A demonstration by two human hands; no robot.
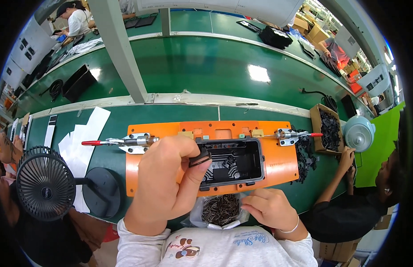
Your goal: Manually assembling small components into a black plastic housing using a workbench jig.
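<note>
In front of me an orange fixture plate (280, 162) lies on the bench and holds an open black plastic housing (246, 171). Small black parts sit inside the housing. My left hand (164, 178), raised over the fixture's left part, pinches a small black plastic piece (200, 157) between thumb and fingers, by the housing's left end. Below the fixture, a clear plastic bag (196, 214) is full of small metal screws (220, 209). My right hand (273, 208) is at the bag's right edge with its fingers curled together; what they hold, if anything, is hidden.
Red-handled toggle clamps (137, 141) (289, 136) flank the housing. A black fan (46, 187) and white sheets (79, 147) stand left. At right are loose black parts (306, 158), a cardboard box (325, 131), a pale-green fan (359, 133) and a co-worker (371, 213). A metal post (119, 49) rises ahead.
</note>
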